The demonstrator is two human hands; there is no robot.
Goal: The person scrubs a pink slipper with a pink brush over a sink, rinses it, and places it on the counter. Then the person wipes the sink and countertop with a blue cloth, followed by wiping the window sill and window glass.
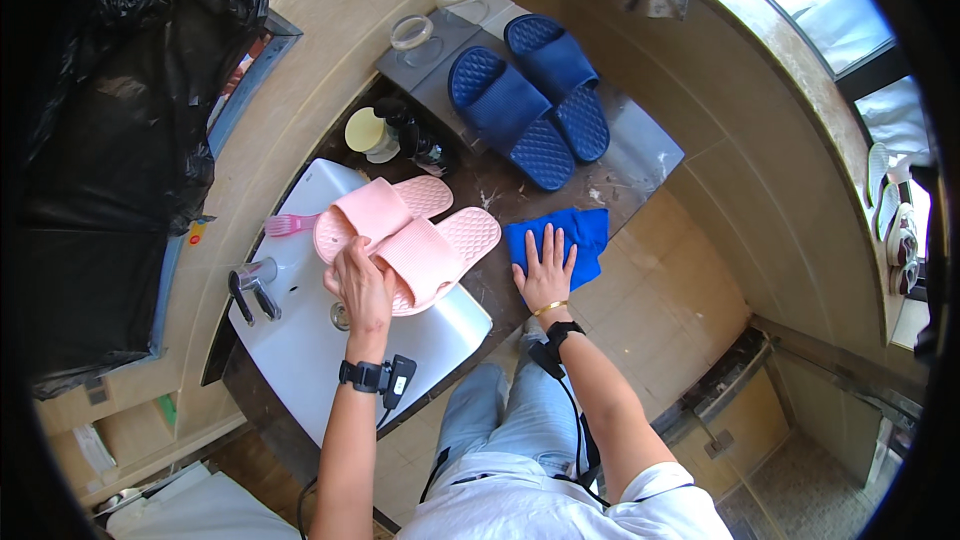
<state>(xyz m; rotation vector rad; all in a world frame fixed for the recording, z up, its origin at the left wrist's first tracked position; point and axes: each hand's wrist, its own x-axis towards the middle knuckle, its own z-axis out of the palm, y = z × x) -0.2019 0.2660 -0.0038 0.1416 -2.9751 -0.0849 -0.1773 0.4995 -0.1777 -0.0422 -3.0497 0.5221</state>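
My left hand [361,281] is at the toe end of a pair of pink slide slippers [420,259], which rest over the edge of a white sink; its fingers are bent, and whether they grip a slipper is not clear. A pink brush [289,225] lies beside the slippers' left end. Spread flat, my right hand [546,274] presses on a folded blue cloth [589,232] at the counter's edge. Behind the cloth, a pair of dark blue slide slippers [525,105] sits side by side on the dark stone counter.
The white sink [442,337] has a chrome faucet [255,289] on its left. A yellow-lidded jar [367,133] and dark bottles [411,136] stand behind it. Two glass jars [416,41] are at the back. More shoes [902,236] rest on the window sill at right.
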